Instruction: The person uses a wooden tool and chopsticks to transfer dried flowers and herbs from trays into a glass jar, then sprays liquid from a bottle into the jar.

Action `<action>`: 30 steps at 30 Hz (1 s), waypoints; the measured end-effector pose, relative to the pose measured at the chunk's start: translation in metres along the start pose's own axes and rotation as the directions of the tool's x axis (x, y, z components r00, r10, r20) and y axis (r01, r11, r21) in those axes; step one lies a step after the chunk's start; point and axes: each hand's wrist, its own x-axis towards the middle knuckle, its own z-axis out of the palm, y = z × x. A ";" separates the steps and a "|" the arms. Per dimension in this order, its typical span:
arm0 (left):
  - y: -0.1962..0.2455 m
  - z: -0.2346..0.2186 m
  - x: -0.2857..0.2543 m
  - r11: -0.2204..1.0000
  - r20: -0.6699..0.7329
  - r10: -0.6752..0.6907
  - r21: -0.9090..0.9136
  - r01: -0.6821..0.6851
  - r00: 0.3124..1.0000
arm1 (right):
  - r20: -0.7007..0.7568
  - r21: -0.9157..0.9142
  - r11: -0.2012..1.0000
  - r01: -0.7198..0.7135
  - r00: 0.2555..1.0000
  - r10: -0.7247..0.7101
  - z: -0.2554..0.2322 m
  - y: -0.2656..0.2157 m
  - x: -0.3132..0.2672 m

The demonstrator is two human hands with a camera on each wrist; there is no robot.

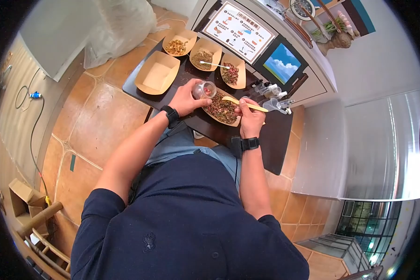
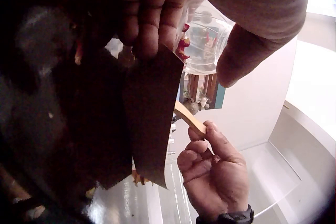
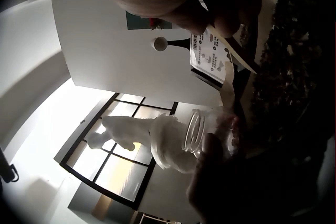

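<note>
In the head view the left hand [image 1: 185, 99] grips a small clear glass jar [image 1: 204, 90], its mouth tilted toward the camera, with some red bits inside. The right hand [image 1: 251, 119] pinches a pale wooden spoon [image 1: 247, 105], whose end lies over a paper tray of mixed dried herbs [image 1: 223, 112]. The jar stands beside that tray's upper left edge. The left wrist view shows the jar [image 2: 206, 40] between fingers and thumb, and the right hand [image 2: 215, 176] on the spoon's handle [image 2: 190, 118]. In the right wrist view the jar's threaded mouth [image 3: 194, 132] faces sideways.
An empty paper tray [image 1: 157, 73] sits at the table's left. Three trays of dried material line the back, one with a white stick [image 1: 214, 64] across it. Small bottles [image 1: 269, 89] stand at the right, near a screen [image 1: 282, 64] and an instruction sheet [image 1: 238, 31].
</note>
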 end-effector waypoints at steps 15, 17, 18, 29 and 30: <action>-0.005 0.001 0.002 1.000 -0.010 0.018 -0.011 -0.018 1.000 | 0.189 0.489 0.833 -0.260 0.964 0.190 -0.010 -0.014 0.007; -0.005 0.002 0.001 0.999 -0.017 0.036 -0.009 -0.036 0.999 | 0.222 0.491 0.832 -0.258 0.961 0.167 -0.004 -0.019 0.005; -0.005 0.003 0.001 0.998 -0.024 0.055 -0.007 -0.055 0.998 | 0.222 0.491 0.832 -0.258 0.961 0.168 0.000 -0.021 0.004; -0.004 0.001 0.001 1.000 -0.017 0.021 -0.007 -0.021 1.000 | 0.180 0.388 0.914 -0.119 0.982 0.052 0.026 -0.028 -0.001; -0.003 0.000 0.001 1.000 -0.011 0.015 -0.003 -0.015 1.000 | 0.179 0.388 0.914 -0.118 0.983 0.050 0.026 -0.030 -0.001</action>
